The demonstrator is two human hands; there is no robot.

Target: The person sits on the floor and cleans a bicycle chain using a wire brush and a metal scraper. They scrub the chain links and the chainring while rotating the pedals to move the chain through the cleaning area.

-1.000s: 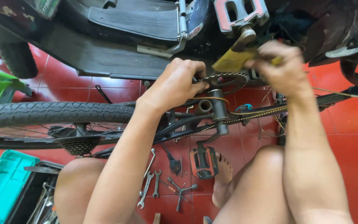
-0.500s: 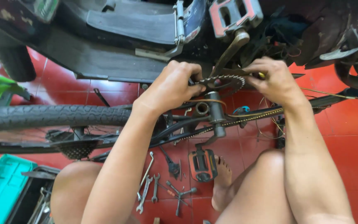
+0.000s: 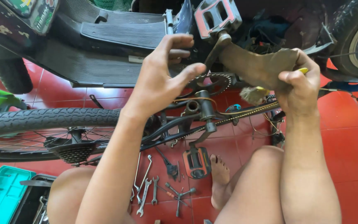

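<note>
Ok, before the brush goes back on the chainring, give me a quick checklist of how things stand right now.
1. Right hand grips the brush with a brown rag: ok.
2. Left hand off the chainring, fingers open: ok.
3. Chain seated on the chainring teeth: cannot tell.
4. Upper pedal and crank arm above the chainring, in the brush's way: not ok.
5. Bare foot touching the lower pedal: not ok.
6. Wrenches on the floor within reach: ok.

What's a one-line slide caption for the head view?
Over an upturned bike, the left hand hovers open by the chainring while the right hand holds a brush and rag.
</note>
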